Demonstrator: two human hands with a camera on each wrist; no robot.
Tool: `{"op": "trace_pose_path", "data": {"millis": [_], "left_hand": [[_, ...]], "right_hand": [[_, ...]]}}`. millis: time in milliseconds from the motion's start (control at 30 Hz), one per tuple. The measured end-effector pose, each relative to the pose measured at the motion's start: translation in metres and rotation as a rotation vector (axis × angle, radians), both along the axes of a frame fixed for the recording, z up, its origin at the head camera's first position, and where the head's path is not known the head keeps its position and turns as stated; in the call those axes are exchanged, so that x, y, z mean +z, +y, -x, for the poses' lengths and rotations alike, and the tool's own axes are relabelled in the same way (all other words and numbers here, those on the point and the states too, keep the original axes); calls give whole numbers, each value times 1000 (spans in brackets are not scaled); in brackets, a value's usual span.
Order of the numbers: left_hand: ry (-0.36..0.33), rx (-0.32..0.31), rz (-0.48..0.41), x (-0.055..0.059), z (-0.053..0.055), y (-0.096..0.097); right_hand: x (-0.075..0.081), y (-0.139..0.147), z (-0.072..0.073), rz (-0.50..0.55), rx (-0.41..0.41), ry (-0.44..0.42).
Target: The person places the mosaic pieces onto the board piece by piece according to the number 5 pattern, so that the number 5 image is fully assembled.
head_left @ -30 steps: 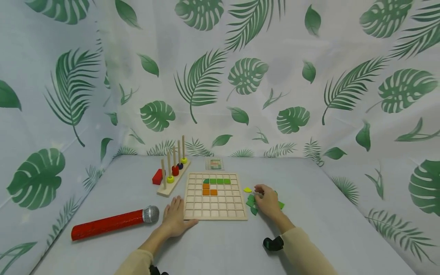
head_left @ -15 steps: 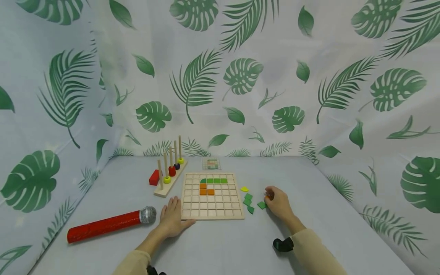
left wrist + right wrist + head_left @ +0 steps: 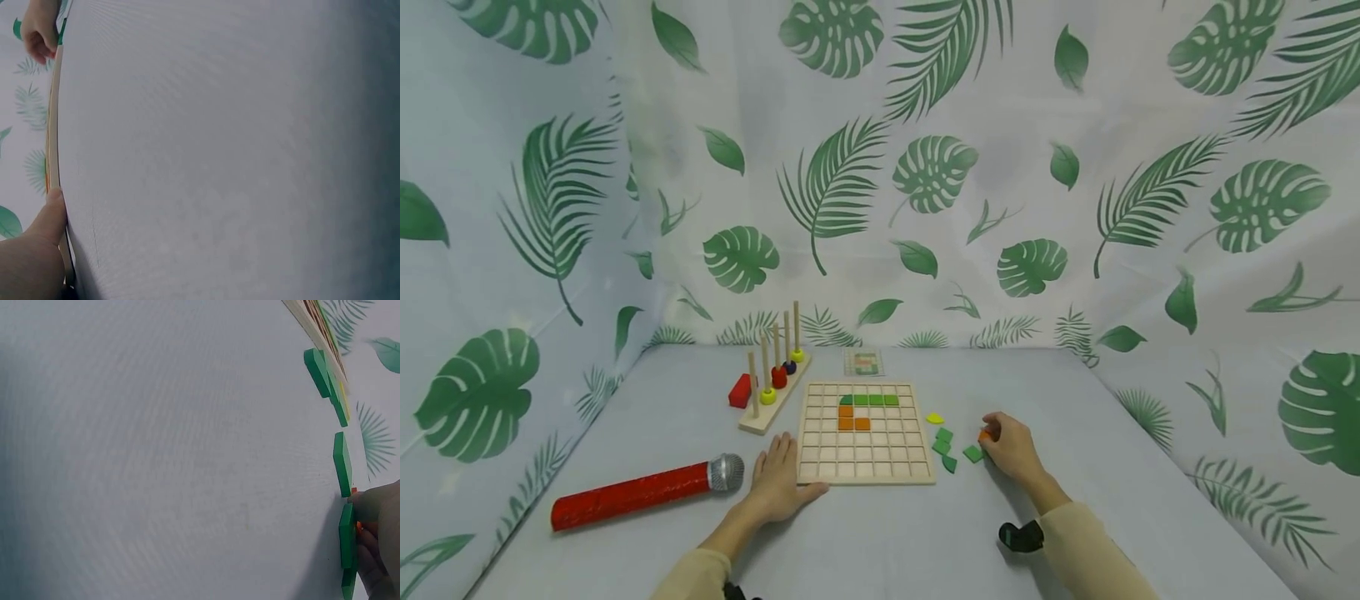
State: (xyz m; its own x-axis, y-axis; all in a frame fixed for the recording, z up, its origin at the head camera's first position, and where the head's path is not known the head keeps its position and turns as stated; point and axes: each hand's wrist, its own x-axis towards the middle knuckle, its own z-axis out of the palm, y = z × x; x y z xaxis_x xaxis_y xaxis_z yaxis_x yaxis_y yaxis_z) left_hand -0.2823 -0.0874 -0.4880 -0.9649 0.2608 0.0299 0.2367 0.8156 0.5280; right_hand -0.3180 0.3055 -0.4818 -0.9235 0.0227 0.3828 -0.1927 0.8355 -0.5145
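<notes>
Right grip (image 3: 1011,447) shifted rightward, pinching orange tile (image 3: 985,435); left grip (image 3: 775,485) spread on tabletop (image 3: 880,542) before leafy backdrop (image 3: 865,200)

This is a cloth-walled table booth (image 3: 587,75), in what building cannot be told: white-and-green leaf-printed fabric walls (image 3: 958,208) stand around a pale grey tabletop (image 3: 887,542) bearing a square wooden grid board (image 3: 867,450) and a five-peg wooden ring stand (image 3: 777,403).
</notes>
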Motion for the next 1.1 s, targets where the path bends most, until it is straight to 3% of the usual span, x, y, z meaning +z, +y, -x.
{"op": "trace_pose_path", "data": {"millis": [333, 933, 1100], "left_hand": [[-17, 11, 9, 0, 1, 0], [1, -3, -3, 2, 1, 1], [1, -4, -16, 2, 1, 0]], "right_hand": [[2, -20, 12, 36, 35, 10], [-3, -77, 27, 62, 193, 100], [-3, -94, 30, 60, 223, 81]]}}
